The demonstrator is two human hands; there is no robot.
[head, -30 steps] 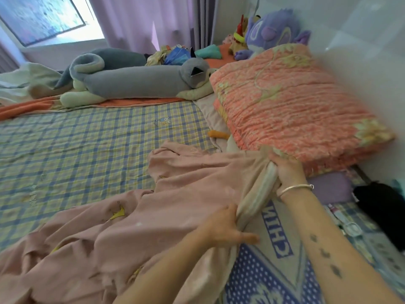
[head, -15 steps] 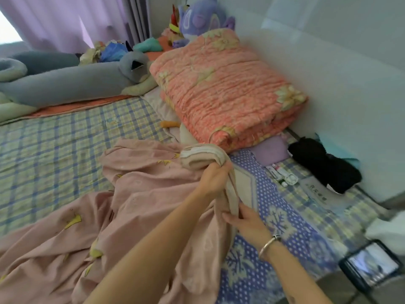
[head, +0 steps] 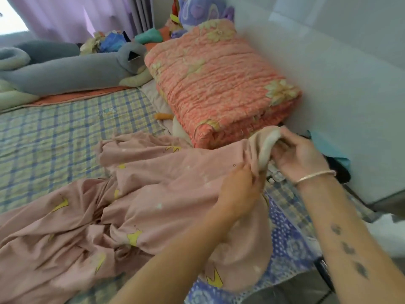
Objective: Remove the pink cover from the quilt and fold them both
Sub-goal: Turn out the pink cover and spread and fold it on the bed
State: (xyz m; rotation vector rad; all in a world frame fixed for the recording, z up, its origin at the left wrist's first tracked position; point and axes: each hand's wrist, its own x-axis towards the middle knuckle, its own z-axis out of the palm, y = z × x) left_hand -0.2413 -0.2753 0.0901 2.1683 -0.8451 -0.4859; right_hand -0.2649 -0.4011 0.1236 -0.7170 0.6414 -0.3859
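The pink cover, printed with small yellow crowns, lies crumpled across the bed from the lower left to the centre right. A cream corner of the quilt sticks out of the cover's edge beside the folded orange quilt. My right hand, with a silver bangle on the wrist, grips that cream corner. Just below and to the left, my left hand pinches the pink cover's edge. The rest of the quilt is hidden inside the cover.
A folded orange floral quilt sits against the white wall on the right. Grey plush bolsters and toys line the head of the bed. The blue-and-yellow checked sheet shows at left. Dark and teal items lie by the wall.
My right hand has moved up from below to take the cream quilt corner, and my left hand has shifted down onto the pink cover's edge. The view has swung slightly left.
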